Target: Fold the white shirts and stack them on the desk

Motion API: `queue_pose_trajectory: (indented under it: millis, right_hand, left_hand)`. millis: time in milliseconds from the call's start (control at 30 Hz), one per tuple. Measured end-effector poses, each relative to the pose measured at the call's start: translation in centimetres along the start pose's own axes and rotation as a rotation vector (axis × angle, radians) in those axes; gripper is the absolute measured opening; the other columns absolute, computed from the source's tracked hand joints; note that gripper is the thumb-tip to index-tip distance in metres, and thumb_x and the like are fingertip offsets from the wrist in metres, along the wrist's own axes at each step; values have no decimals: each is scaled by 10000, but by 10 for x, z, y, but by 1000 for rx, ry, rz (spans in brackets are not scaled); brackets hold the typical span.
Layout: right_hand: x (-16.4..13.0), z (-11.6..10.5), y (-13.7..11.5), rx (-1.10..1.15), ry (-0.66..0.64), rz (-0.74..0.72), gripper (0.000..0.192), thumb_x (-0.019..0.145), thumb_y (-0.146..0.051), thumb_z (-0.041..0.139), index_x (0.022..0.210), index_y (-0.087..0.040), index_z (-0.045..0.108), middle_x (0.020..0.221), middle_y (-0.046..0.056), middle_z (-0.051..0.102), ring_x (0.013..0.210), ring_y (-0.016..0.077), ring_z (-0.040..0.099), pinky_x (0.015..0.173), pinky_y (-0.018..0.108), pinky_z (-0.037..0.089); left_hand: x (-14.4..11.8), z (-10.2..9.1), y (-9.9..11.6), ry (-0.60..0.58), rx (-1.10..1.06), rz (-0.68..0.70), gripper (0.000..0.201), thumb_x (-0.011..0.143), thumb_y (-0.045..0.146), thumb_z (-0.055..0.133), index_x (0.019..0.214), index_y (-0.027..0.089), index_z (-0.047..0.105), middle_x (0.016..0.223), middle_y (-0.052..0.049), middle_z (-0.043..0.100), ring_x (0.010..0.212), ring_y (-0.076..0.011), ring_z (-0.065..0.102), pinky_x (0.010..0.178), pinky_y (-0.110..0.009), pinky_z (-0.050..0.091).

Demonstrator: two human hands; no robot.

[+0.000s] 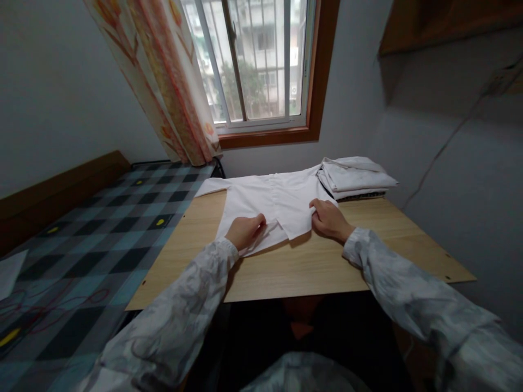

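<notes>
A white shirt (261,193) lies spread on the wooden table, one sleeve stretched out toward the far left. My left hand (246,231) is closed on the front edge of the cloth, thumb and fingers pinching it a little up from the board. At the right side of the shirt, my right hand (330,219) has its fingers closed on the side edge. Between the hands the front hem hangs in a loose, angled fold. Behind my right hand sits a stack of folded white clothes (357,177), which touches or overlaps the shirt's far right part.
The light wooden table (294,275) ends just before my body. To the left stands a bed with a checked sheet (134,231), red cords (73,296) and a white paper (10,275). A window (261,65) with a flowered curtain (163,76) is behind; a shelf (449,27) hangs upper right.
</notes>
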State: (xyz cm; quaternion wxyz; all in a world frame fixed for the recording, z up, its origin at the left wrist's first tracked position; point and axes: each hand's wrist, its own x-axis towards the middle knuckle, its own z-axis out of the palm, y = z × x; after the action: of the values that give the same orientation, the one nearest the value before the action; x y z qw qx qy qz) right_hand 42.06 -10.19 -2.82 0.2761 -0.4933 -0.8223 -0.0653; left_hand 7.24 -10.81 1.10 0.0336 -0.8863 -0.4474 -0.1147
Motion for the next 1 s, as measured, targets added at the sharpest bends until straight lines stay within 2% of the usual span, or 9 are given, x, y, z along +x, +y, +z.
queue_pose_trajectory:
  millis: [133,333,433,567,700,800,833,933,1000]
  right_hand:
    - [-6,-8,0,-45,12,-27,444,805,-252,664,1226,-131,589,1044,153,705,990,332,622,938,418,441]
    - [-11,-11,6,-130,86,74,343,843,-151,576,1179,-119,635,1085,193,682,1016,347,593,929,449,450]
    - [-15,-19,15,-129,96,39,470,814,-93,541,1275,-109,633,1197,207,682,1123,363,587,1014,475,455]
    - [-34,-44,34,-136,65,-5,641,804,-60,514,1438,-92,597,1406,216,657,1302,361,567,1167,503,422]
    - [-68,-67,59,-115,-21,-75,705,816,-69,514,1515,-124,593,1527,175,627,1404,341,553,1224,510,415]
    - [-91,-70,77,-100,-138,-131,747,793,-47,501,1524,-145,618,1520,150,656,1394,321,593,1198,504,456]
    - [-96,-69,81,-94,-173,-138,746,794,-39,492,1516,-161,635,1504,138,674,1378,312,613,1186,500,469]
    - [-101,-68,85,-78,-230,-139,665,838,-62,495,1453,-209,701,1466,112,708,1353,309,637,1174,512,470]
    - [-94,-71,78,-72,-238,-147,577,867,-138,554,1412,-212,729,1448,123,716,1344,335,632,1181,539,446]
  left_hand:
    - [-3,1,0,60,-220,-25,254,1079,431,506,1105,223,649,903,-77,778,747,-229,710,689,-314,472]
    - [3,2,10,86,-706,37,328,1040,514,569,1049,199,662,1050,-83,758,947,-208,702,824,-324,561]
    - [5,7,12,30,-767,69,395,994,562,619,973,177,707,1021,-93,761,943,-213,691,875,-346,573]
    - [-1,13,10,-122,-796,36,503,1023,612,537,911,177,766,919,-88,791,882,-218,712,860,-348,579]
    - [-8,9,-5,-74,-819,-9,427,1018,566,576,1093,188,760,1033,-85,810,953,-219,734,884,-346,586]
    - [-16,2,-26,-93,-725,17,419,966,560,670,1144,188,748,1071,-100,797,984,-234,740,929,-381,588]
    - [-20,1,-33,-102,-651,67,462,899,571,758,1165,193,752,1152,-117,785,1059,-257,734,996,-411,574]
    - [-33,0,-49,-90,-414,195,838,659,627,956,1348,215,717,1481,-182,651,1338,-358,632,1179,-504,476]
    - [-40,2,-53,-90,-310,230,974,648,681,950,1460,227,660,1587,-200,567,1413,-395,573,1220,-540,429]
